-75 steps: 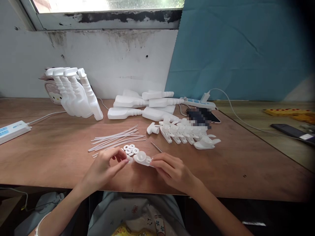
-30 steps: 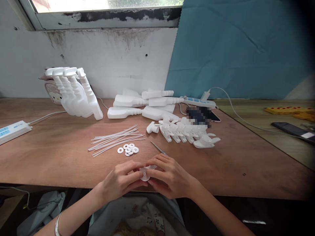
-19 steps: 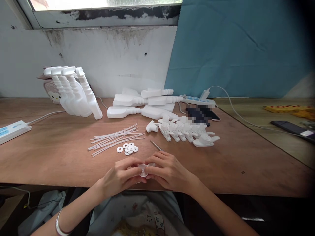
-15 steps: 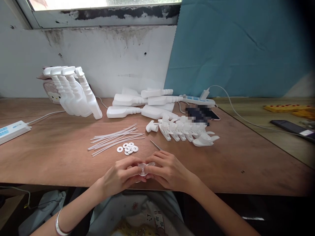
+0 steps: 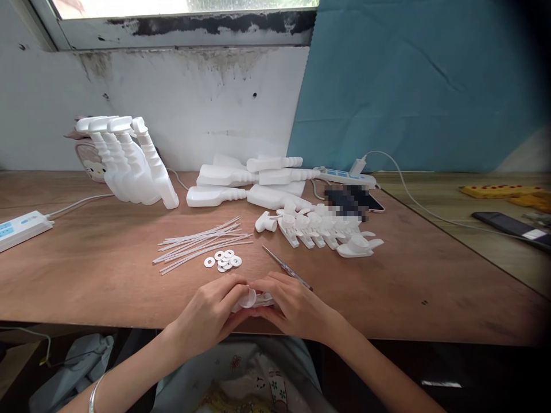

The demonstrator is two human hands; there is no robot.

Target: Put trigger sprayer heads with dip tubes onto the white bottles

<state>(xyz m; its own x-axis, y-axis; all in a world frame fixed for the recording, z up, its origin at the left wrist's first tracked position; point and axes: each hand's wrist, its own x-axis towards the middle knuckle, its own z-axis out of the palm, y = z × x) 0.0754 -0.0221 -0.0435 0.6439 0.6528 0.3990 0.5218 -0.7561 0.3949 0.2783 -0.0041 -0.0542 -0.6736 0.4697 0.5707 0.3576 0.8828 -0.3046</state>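
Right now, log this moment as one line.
left hand: holding white part | right hand: holding it too | white rings: on table | slim tool: on table

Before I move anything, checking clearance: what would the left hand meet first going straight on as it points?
Beyond the white cupped plastic piece it holds, the left hand probably meets the right hand, though depth is unclear.

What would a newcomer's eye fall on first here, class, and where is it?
Probably the big blue cloth at the back right, then the row of white ribbed pieces at the back left. Near the front of the table, the left hand and right hand together hold a small white part.
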